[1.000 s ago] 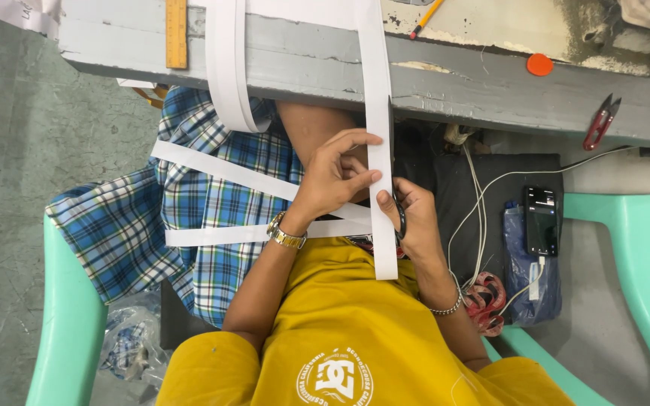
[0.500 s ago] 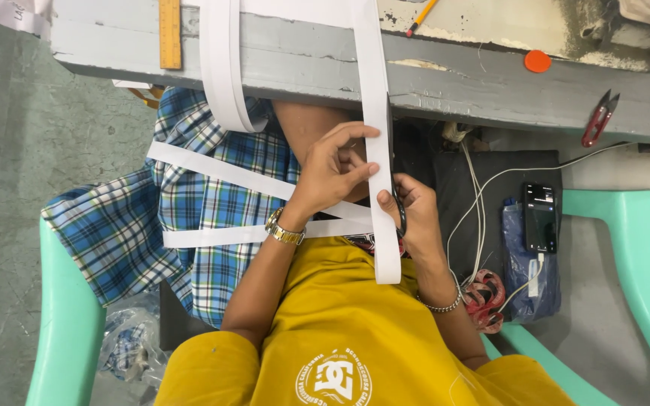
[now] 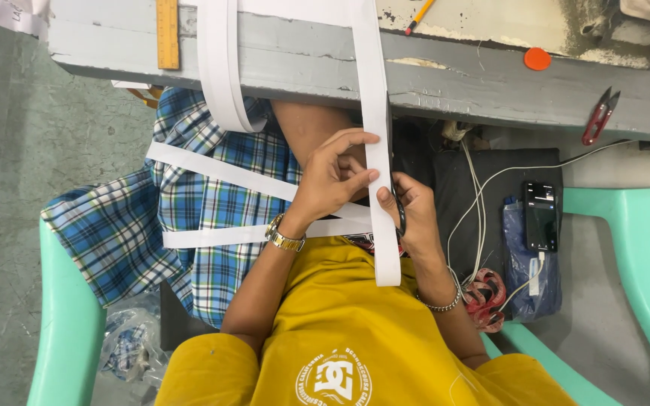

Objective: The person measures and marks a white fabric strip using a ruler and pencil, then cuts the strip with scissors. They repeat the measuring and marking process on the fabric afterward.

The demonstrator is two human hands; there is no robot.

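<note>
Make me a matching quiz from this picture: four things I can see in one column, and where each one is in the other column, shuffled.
Things:
1. yellow ruler
2. red thread snips
3. phone
4. white strip

Places:
A. pinched by the left hand, beside the right hand
B. on the dark bag beside the chair
C. far left of the grey table
D. right part of the table edge

Pairs: 1-C, 2-D, 3-B, 4-A

One head camera looks steeply down, close over the lap; the counter (image 3: 445, 71) edge probably lies farthest, along the frame's top.
</note>
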